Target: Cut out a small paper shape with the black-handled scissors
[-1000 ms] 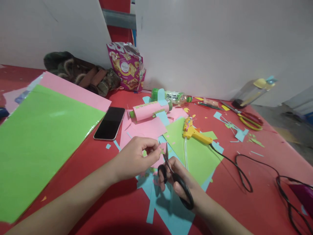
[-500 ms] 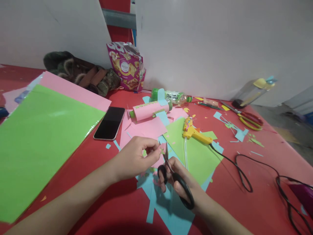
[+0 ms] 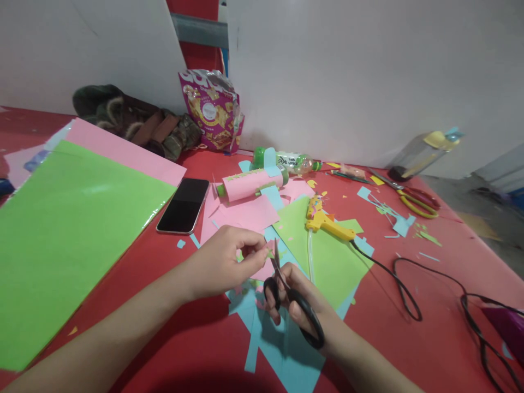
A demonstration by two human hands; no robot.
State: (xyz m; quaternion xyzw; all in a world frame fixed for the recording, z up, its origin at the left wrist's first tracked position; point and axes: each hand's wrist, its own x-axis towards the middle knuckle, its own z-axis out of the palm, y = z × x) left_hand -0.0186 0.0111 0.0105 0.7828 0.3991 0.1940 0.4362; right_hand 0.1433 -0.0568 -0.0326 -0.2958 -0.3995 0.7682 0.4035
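My left hand (image 3: pixel 223 262) pinches a tiny green paper scrap (image 3: pixel 271 254) between thumb and fingertips, just above the red table (image 3: pixel 429 295). My right hand (image 3: pixel 305 305) grips black-handled scissors (image 3: pixel 292 297), fingers through the loops, blades pointing up at the scrap and nearly closed on it. Beneath both hands lie blue paper offcuts (image 3: pixel 282 349), a pink sheet (image 3: pixel 245 215) and a green sheet (image 3: pixel 331 256).
A yellow glue gun (image 3: pixel 327 222) with black cord (image 3: pixel 409 295) lies right of my hands. A phone (image 3: pixel 184 206), a pink-wrapped bottle (image 3: pixel 251 184), a snack bag (image 3: pixel 213 109), red-yellow scissors (image 3: pixel 413 197) and large green paper (image 3: pixel 61 234) over pink surround them. White boards stand behind.
Hardly anything differs: both hands stay in place and the scissor blades have shifted very slightly at the scrap.
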